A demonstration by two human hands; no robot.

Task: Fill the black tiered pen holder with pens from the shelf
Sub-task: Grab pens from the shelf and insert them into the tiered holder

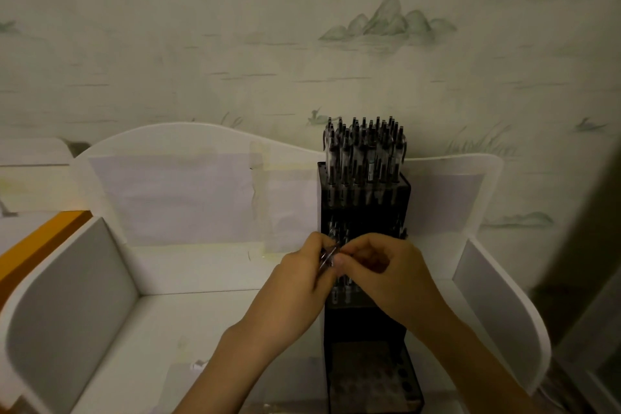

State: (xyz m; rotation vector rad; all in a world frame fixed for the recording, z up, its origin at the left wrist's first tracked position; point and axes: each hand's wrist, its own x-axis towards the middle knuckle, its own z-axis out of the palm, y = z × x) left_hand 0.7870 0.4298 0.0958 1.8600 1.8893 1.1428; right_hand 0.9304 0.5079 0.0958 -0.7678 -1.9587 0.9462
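Note:
The black tiered pen holder stands upright on the white shelf, right of centre. Its top tier is packed with several black-capped clear pens. The middle tier holds several pens, partly hidden behind my hands. The bottom tier shows bare round holes. My left hand grips a small bunch of pens in front of the middle tier. My right hand pinches a pen at that bunch, its fingers curled and touching the left hand's fingertips.
The shelf has a curved white back panel with paper taped on it, and white side walls at the left and right. An orange-edged board lies left. Patterned wallpaper is behind. The light is dim.

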